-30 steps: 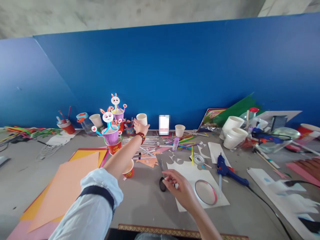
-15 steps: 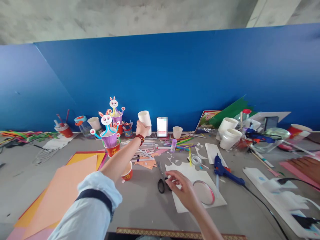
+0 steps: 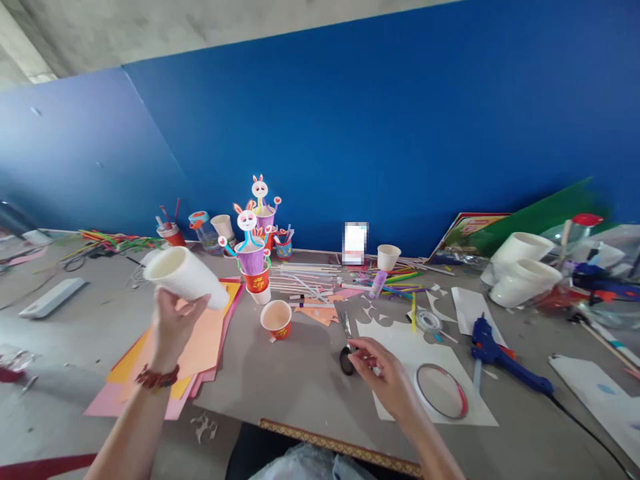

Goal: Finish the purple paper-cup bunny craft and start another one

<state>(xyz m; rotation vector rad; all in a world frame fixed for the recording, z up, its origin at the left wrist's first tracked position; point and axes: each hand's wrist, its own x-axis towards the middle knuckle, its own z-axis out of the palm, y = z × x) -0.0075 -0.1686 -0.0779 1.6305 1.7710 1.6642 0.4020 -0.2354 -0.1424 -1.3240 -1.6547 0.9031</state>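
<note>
My left hand (image 3: 174,327) is closed around a tilted stack of white paper cups (image 3: 193,279), raised over the coloured paper sheets (image 3: 200,347) on the left. The stack's open mouth faces up and left. Near the middle my right hand (image 3: 383,367) hovers empty, fingers loosely bent and apart. It partly covers the black-handled scissors (image 3: 346,361); whether it touches them I cannot tell. A red-and-white paper cup (image 3: 276,321) stands upright between my hands. Behind it are two rabbit figures made of purple and red cups (image 3: 251,259).
Right of my right hand, a tape roll (image 3: 441,392) lies on cut white paper (image 3: 395,333). Farther right are a blue glue gun (image 3: 505,360) with its cord and a white power strip (image 3: 595,383). Paper sticks (image 3: 305,280), a glue stick (image 3: 379,285) and a phone (image 3: 355,243) are at the back.
My left hand has carried the cup stack left and toward me, from the back of the table to above the coloured sheets. The view has turned left. My right hand stays by the scissors.
</note>
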